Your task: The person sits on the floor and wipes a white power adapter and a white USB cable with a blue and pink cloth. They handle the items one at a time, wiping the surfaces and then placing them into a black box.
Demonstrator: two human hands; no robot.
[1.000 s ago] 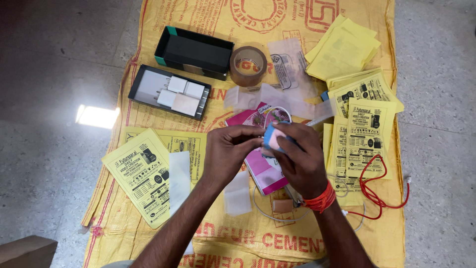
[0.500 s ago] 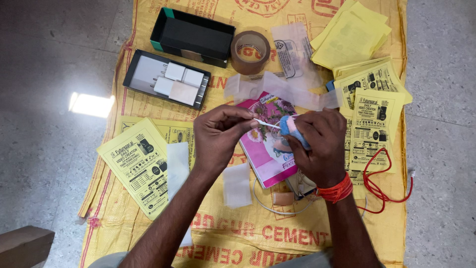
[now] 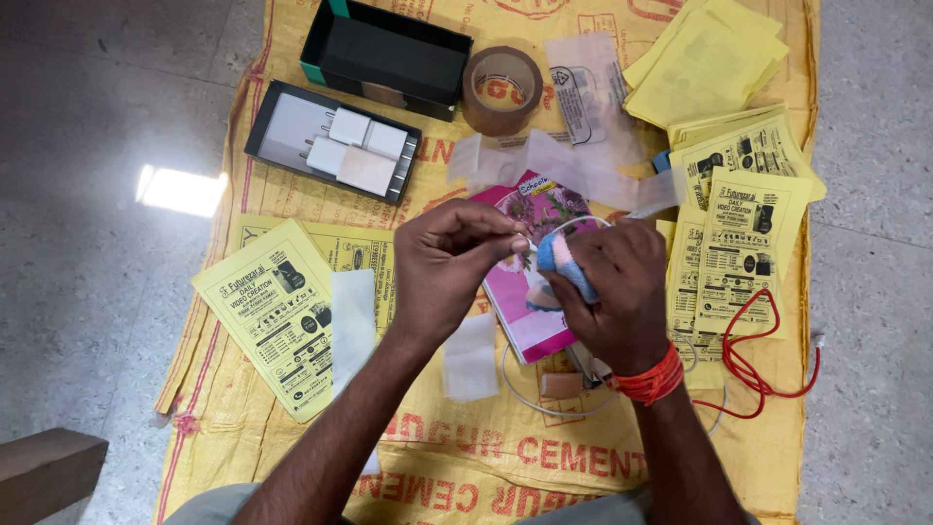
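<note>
Over the yellow woven sack (image 3: 466, 457) spread on the floor, both hands meet at centre frame. Main item: small roll (image 3: 564, 262), blue w/ a pale pink-white side, soft-looking, w/ a thin white strand (image 3: 573, 223) arcing over its top; can't tell exactly what the roll is made of.

Right hand (image 3: 612, 297) is curled tight round the roll, thumb & fingers wrapped, only the roll's upper-left part showing. Orange thread band (image 3: 646, 379) at that wrist. Left hand (image 3: 452, 262) is nearly closed, thumb & forefinger pinched together on the strand's end, just beside the roll; other fingers folded in.

Roll sits betw. the 2 hands, inside the right one, touching distance from left fingertips, held above a pink flowered booklet (image 3: 530, 292) lying on the sack.

Around: open black box (image 3: 389, 58) & a shallow tray w/ white plug-like blocks (image 3: 355, 151) at top left, brown tape roll (image 3: 501, 89) near them, clear plastic sleeves (image 3: 583, 180) behind the hands. Yellow printed leaflets (image 3: 277, 326) lie left, more leaflets (image 3: 743, 233) right, plain yellow sheets (image 3: 705, 68) top right. Red cord (image 3: 753, 365) loops at right, white cable (image 3: 530, 394) under the right wrist. 2 white paper strips (image 3: 352, 326) lie near the left forearm.
</note>
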